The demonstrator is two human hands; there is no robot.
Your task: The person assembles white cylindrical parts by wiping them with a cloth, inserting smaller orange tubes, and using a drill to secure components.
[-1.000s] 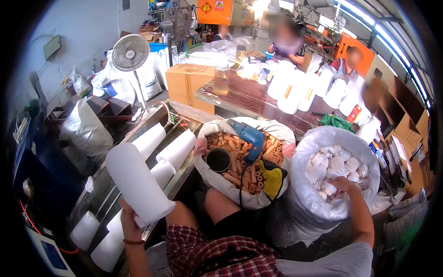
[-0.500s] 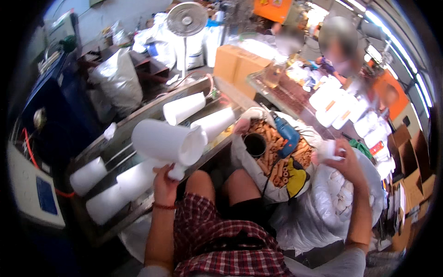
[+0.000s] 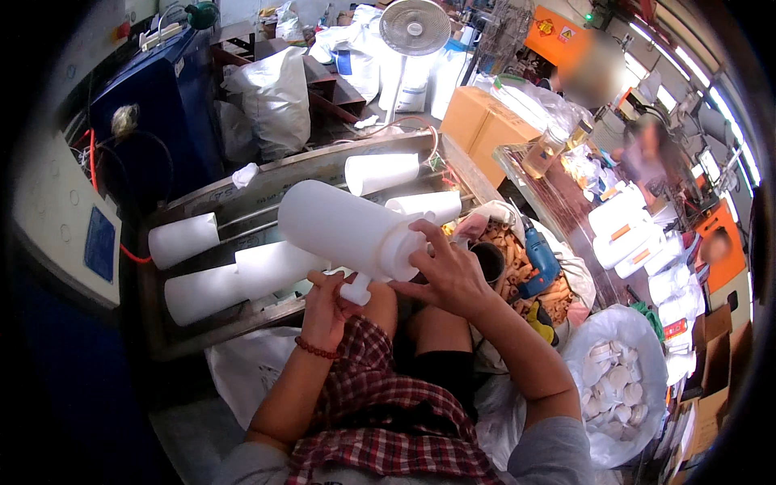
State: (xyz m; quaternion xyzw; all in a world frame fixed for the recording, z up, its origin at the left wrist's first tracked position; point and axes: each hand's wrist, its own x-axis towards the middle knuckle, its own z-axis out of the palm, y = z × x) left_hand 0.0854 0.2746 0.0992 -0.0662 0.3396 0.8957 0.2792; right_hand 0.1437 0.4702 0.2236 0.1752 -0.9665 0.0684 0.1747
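Observation:
A large white plastic container [image 3: 327,220] hangs tilted above the wooden trough, its mouth end toward my right. My left hand [image 3: 327,311] is closed below it, around a short white stub [image 3: 356,289] that appears to belong to the container. The fingers of my right hand [image 3: 444,271] are curled around a white screw cap [image 3: 400,250] at the container's mouth. From this view I cannot tell how far the cap sits on the neck. Similar white cylinders [image 3: 204,294] lie in the trough [image 3: 186,346] beyond my left hand, some across metal rods.
A sack [image 3: 578,283] of small tan pieces [image 3: 558,303] stands right of my knees, with a blue power drill [image 3: 540,259] on top. Farther right is a clear bag [image 3: 572,356] of white caps [image 3: 618,377]. A cardboard box [image 3: 485,133] and a fan [image 3: 414,28] stand behind the trough.
My right hand has come in from the right with the white cap and now meets the container's mouth. The head view has shifted, with the bag of caps now more visible.

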